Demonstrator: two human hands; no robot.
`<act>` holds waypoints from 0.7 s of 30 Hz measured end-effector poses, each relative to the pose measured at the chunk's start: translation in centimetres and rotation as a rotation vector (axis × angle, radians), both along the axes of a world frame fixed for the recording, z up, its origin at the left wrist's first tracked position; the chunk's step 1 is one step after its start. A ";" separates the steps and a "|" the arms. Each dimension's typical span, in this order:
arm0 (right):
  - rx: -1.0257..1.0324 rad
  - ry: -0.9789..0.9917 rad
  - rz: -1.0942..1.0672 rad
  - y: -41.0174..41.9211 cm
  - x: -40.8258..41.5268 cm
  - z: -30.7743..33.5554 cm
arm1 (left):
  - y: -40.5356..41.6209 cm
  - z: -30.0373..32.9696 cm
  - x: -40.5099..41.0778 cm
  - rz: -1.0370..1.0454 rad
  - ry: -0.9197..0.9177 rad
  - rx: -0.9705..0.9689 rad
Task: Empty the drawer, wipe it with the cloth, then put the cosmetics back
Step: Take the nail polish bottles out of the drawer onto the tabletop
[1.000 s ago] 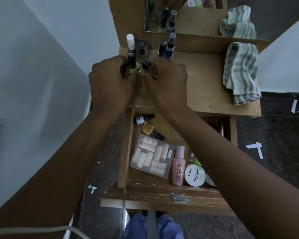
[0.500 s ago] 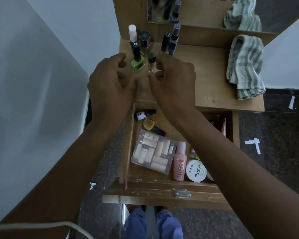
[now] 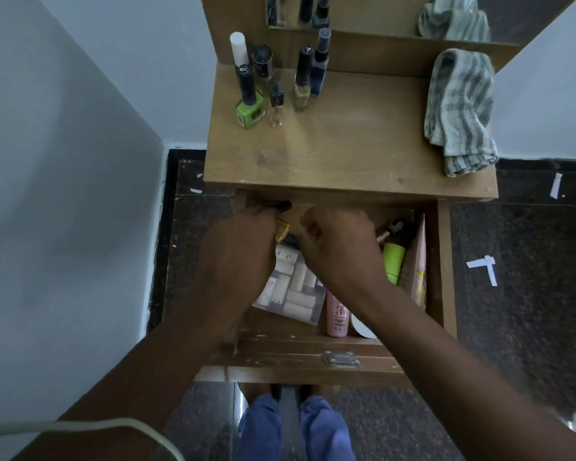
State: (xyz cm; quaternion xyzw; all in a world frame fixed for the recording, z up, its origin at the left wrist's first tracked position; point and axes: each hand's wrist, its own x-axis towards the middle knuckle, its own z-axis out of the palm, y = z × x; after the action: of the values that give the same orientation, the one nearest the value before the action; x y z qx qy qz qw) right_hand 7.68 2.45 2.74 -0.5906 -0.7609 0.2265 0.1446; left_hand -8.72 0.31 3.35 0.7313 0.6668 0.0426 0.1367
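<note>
Both hands are reaching down into the open drawer (image 3: 443, 261), side by side at its far end, right under the tabletop's (image 3: 346, 154) front edge. The left hand (image 3: 243, 251) is curling over a small bottle with a black cap (image 3: 281, 205) poking out past its fingertips, so it looks like it's gripping that one. The right hand (image 3: 338, 247) is sitting with fingers curled in, knuckles up, but honestly I can't tell whether it's holding anything.

Not much room in there. A clear plastic box of pale tubes (image 3: 293, 287) is lying under the wrists, a gold-capped bottle (image 3: 282, 229) is wedged between the two hands, a pink bottle (image 3: 338, 316) and a white round tub (image 3: 361, 326) are sitting by the drawer front, and a lime green tube (image 3: 394, 262) plus a pink packet (image 3: 418, 261) are leaning along the right wall.

Up top, the nail polish bottles (image 3: 250, 109) are standing in a cluster at the back left, while the striped cloth (image 3: 459, 111) is hanging out on the right edge. The middle of the tabletop is bare wood.
</note>
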 end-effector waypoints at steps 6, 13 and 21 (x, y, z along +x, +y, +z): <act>-0.132 -0.158 0.037 0.5 -0.6 -3.4 | 2.1 0.2 1.8 -0.004 0.225 -0.124; -0.169 -0.156 0.045 1.1 -1.0 -3.6 | 3.1 0.1 3.3 -0.022 0.375 -0.165; -0.208 -0.076 -0.006 1.4 1.4 -3.2 | 3.0 -0.8 3.1 0.043 0.198 -0.096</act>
State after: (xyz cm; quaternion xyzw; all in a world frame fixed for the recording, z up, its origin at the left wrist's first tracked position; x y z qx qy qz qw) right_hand 9.05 3.82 -0.46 -0.6128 -0.7366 0.2811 0.0540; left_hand -5.63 3.33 2.53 0.7099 0.6941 -0.0589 0.1039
